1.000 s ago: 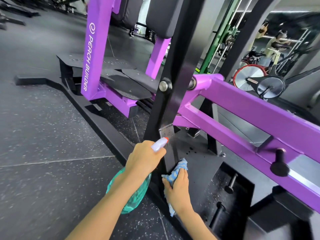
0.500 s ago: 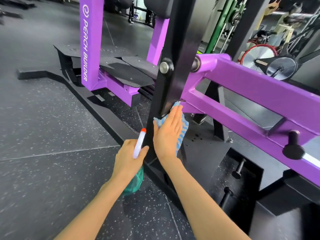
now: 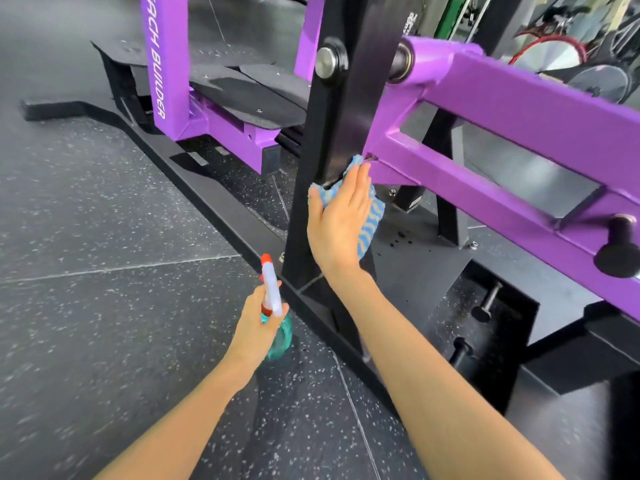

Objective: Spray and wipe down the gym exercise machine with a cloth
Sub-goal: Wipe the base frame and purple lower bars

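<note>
The gym machine has a black upright post (image 3: pixel 349 109) and purple arms (image 3: pixel 519 109). My right hand (image 3: pixel 337 223) lies flat with straight fingers, pressing a blue-and-white striped cloth (image 3: pixel 372 220) against the lower part of the black post, just below where the purple arm joins it. My left hand (image 3: pixel 258 323) grips a teal spray bottle (image 3: pixel 278 336) by its neck, lower left of the post. Its white nozzle with a red tip (image 3: pixel 269 289) points up and away from me. The bottle's body is mostly hidden behind my hand.
The black base frame (image 3: pixel 221 202) runs diagonally across the speckled rubber floor (image 3: pixel 104 271). A purple column with white lettering (image 3: pixel 162 64) and black foot plates (image 3: pixel 249 95) stand behind. A black knob (image 3: pixel 620 247) and pegs (image 3: pixel 485 303) sit at right. An exercise bike (image 3: pixel 554 53) stands far right.
My right hand has slid the cloth up the black post, from near its base to the joint with the purple arm. My left hand has lowered the bottle and turned its nozzle upward.
</note>
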A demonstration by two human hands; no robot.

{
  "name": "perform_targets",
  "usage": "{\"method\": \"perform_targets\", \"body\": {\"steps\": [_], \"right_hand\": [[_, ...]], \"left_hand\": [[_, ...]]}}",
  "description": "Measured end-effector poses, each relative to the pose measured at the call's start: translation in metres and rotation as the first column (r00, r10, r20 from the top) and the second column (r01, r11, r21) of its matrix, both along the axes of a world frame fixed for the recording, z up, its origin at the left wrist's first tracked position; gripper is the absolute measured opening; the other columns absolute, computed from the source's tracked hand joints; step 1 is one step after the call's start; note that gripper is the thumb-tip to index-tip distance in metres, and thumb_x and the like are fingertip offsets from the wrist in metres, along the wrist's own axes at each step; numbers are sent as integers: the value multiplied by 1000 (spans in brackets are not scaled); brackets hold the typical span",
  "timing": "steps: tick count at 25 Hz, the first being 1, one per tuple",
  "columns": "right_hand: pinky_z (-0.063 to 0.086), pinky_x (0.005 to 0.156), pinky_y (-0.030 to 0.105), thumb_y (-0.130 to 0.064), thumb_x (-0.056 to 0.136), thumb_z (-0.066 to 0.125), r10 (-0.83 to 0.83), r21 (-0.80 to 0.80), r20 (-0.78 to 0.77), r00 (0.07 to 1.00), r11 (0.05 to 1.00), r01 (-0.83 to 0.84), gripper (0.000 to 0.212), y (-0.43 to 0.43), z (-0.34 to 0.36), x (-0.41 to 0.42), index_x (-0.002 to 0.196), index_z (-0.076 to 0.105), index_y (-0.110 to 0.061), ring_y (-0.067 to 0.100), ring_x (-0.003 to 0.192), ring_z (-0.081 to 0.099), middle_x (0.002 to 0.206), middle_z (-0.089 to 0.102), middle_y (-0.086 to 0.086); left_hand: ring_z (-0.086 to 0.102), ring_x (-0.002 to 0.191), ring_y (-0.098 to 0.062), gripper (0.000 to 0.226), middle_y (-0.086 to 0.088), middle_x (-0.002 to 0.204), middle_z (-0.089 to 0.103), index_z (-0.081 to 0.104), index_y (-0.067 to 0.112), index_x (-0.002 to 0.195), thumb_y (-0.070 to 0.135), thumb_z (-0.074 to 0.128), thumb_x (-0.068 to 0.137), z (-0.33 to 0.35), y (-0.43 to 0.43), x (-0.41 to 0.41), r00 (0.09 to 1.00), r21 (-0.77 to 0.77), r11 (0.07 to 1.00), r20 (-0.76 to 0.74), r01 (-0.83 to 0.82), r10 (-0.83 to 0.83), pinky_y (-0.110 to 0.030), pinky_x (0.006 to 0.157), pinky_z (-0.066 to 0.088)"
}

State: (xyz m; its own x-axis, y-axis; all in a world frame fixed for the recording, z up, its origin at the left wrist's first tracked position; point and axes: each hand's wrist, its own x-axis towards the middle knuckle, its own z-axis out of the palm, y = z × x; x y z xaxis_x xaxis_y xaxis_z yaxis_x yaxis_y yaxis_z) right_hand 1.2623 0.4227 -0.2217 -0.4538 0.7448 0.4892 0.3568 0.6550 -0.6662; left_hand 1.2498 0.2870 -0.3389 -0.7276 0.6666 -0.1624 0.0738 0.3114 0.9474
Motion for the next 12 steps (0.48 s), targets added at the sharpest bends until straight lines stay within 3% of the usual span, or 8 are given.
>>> {"method": "perform_targets", "body": {"steps": [3, 4, 6, 9, 10, 12], "right_hand": [[-5, 118, 36, -48, 95, 33, 53, 83, 37, 998, 995, -56, 70, -5, -24, 29, 152, 12, -14, 13, 147, -4, 160, 2, -1], [-5, 118, 37, -52, 93, 28, 87, 81, 68, 994, 992, -92, 70, -4, -35, 43, 153, 12, -19, 9, 146, -4, 160, 1, -6], [0, 118, 42, -57, 90, 21, 76, -36, 99, 992, 997, -73, 67, 7, -45, 61, 150, 18, -29, 10, 146, 1, 160, 2, -10], [12, 116, 46, -53, 92, 16, -123, -431, -57, 991, 898, 87, 61, 20, -13, 29, 143, 33, -24, 20, 144, 14, 157, 15, 2], [13, 115, 45, -50, 92, 14, -168, -462, -93, 981, 880, 107, 63, 19, 0, 12, 143, 34, -20, 22, 142, 17, 155, 23, 4], [11, 115, 41, -43, 98, 22, -183, -357, -186, 965, 928, 107, 56, 13, 15, -15, 145, 33, -15, 19, 140, 22, 152, 31, 5]], "left_hand": [[52, 111, -23, 32, -3, 116, 55, 53, 15, 122, 23, 63, 93, -17, 9, 1, 975, -200, 976, -220, -85, 40, -46, 98, 39], [51, 111, -25, 31, -4, 114, 53, 53, 13, 119, 22, 64, 92, -20, 12, 1, 976, -230, 969, -216, -89, 39, -49, 98, 39], [49, 111, -25, 27, -1, 110, 49, 52, 15, 115, 18, 65, 91, -20, 15, 1, 994, -183, 980, -88, -84, 69, -50, 99, 40], [52, 109, -25, 27, 4, 106, 47, 49, 21, 107, 15, 68, 89, -27, 19, 3, 989, -104, 984, -49, -145, 141, -50, 100, 43], [53, 107, -25, 29, 4, 105, 48, 48, 22, 106, 14, 69, 88, -30, 20, 5, 984, -109, 980, -81, -167, 158, -51, 100, 44], [54, 102, -25, 30, 1, 102, 52, 50, 20, 105, 12, 72, 85, -34, 21, 7, 970, -95, 974, -154, -204, 188, -52, 97, 44]]}}
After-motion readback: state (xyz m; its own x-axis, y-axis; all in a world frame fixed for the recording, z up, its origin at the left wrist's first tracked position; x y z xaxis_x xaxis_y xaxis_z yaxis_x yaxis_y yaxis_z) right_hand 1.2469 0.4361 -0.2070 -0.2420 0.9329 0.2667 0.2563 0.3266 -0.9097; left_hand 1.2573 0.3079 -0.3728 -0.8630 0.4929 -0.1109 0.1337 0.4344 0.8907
